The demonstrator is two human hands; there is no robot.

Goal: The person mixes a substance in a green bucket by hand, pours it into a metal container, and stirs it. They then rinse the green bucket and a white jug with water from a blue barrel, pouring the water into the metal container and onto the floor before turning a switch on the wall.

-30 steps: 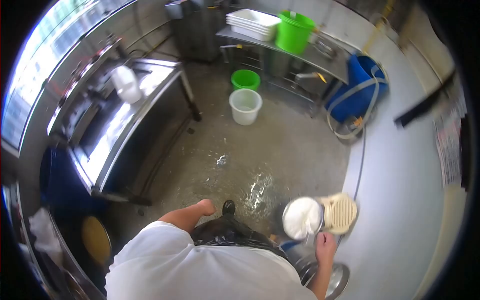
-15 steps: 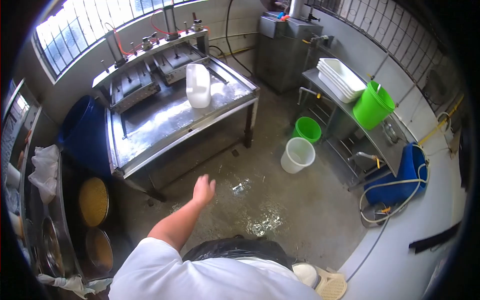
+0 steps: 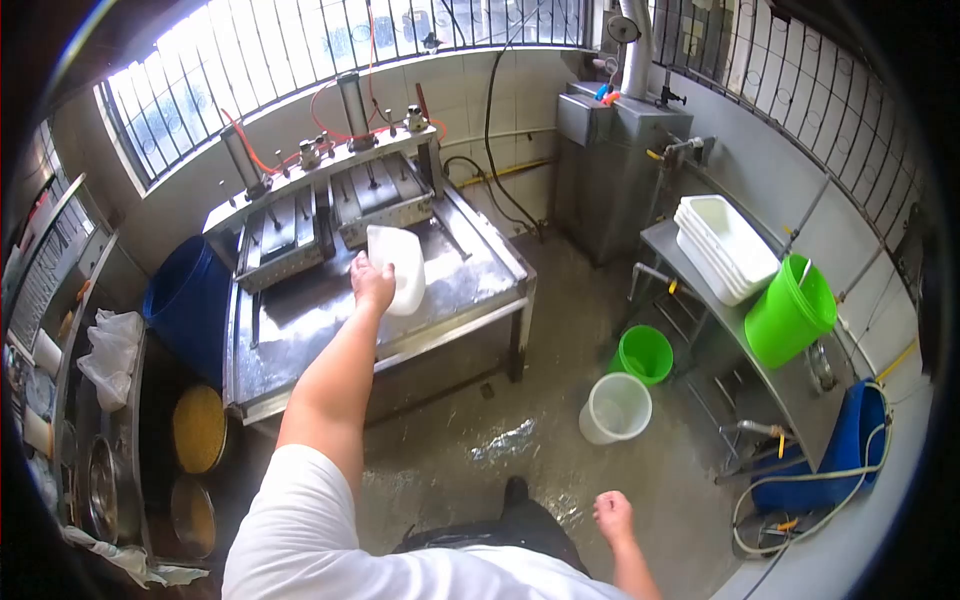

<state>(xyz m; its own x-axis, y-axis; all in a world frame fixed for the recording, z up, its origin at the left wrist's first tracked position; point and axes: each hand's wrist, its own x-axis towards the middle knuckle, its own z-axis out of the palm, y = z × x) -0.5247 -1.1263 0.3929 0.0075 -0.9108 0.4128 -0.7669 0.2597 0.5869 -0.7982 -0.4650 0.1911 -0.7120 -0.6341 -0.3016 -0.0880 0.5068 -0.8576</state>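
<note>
My left hand (image 3: 372, 284) is stretched out over the steel table, fingers curled round the left side of a white plastic jug (image 3: 405, 275). The jug leans a little and overlaps the front part of the tabletop in this view; its handle is hidden behind the hand. Low on the right, my right hand (image 3: 613, 516) hangs over the wet floor, its fingers curled in with nothing showing in them. The steel table (image 3: 470, 322) carries a press frame (image 3: 330, 160) with two press boxes behind the jug.
A white bucket (image 3: 614, 410) and a green bucket (image 3: 645, 352) stand on the floor. Stacked white tubs (image 3: 735, 260) and a green bin (image 3: 790, 315) sit on the right-hand bench. Blue barrels (image 3: 190, 300) and a hose (image 3: 800, 545) lie to the sides.
My left hand has reached forward to the table and taken hold of the jug, which now leans. My right hand has come into view. The view has tilted up.
</note>
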